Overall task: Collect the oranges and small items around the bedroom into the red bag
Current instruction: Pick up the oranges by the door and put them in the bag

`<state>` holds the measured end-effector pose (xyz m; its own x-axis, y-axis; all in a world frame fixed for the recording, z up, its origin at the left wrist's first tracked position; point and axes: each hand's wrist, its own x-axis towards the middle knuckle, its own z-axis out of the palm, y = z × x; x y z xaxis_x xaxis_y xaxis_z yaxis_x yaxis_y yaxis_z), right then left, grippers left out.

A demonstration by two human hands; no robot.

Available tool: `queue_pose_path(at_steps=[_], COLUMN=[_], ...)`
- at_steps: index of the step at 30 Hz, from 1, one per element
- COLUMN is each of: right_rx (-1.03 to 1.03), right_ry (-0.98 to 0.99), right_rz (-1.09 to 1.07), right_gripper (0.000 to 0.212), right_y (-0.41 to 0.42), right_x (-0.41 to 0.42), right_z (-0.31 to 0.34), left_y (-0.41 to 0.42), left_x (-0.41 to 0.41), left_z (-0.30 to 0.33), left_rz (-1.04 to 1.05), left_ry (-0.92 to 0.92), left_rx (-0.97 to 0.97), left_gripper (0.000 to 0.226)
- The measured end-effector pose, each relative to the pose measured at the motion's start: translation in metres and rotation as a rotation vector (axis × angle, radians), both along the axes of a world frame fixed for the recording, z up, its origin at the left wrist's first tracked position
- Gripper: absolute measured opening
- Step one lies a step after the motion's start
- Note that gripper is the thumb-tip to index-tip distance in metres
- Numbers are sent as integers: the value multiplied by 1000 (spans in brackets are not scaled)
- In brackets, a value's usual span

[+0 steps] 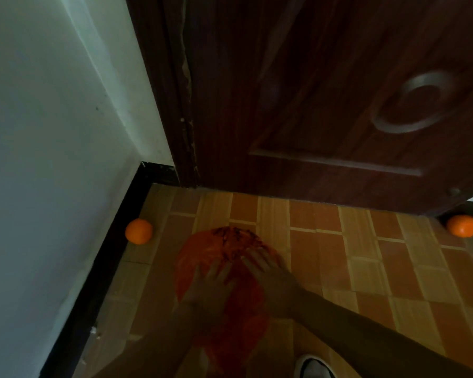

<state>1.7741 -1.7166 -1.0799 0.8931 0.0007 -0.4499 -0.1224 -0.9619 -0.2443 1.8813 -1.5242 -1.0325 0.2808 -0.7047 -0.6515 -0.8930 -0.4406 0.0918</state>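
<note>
A red mesh bag hangs low over the tiled floor in front of me. Both hands are on it and blurred by motion. My left hand lies on its left side with fingers spread. My right hand touches its upper right with fingers stretched forward. One orange sits on the floor against the black skirting at the left wall. A second orange lies at the far right, beside the bottom corner of the door.
A dark wooden door stands ahead, its frame meeting the white wall on the left. Brick-pattern orange tiles cover the floor. A grey shoe shows at the bottom edge.
</note>
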Motion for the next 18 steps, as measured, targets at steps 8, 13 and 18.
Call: queue_pose_path(at_steps=[8, 13, 18], right_rx=[-128, -130, -98], right_ry=[193, 223, 181], right_rz=[41, 50, 86], right_gripper=[120, 119, 109], right_y=[-25, -40, -51], right_x=[-14, -15, -7], right_z=[-22, -22, -20], left_y=[29, 39, 49], left_x=[36, 45, 62], left_z=[-21, -37, -41], left_rz=[248, 385, 569], left_ry=[-110, -141, -104], left_rx=[121, 74, -13], left_gripper=[82, 88, 108])
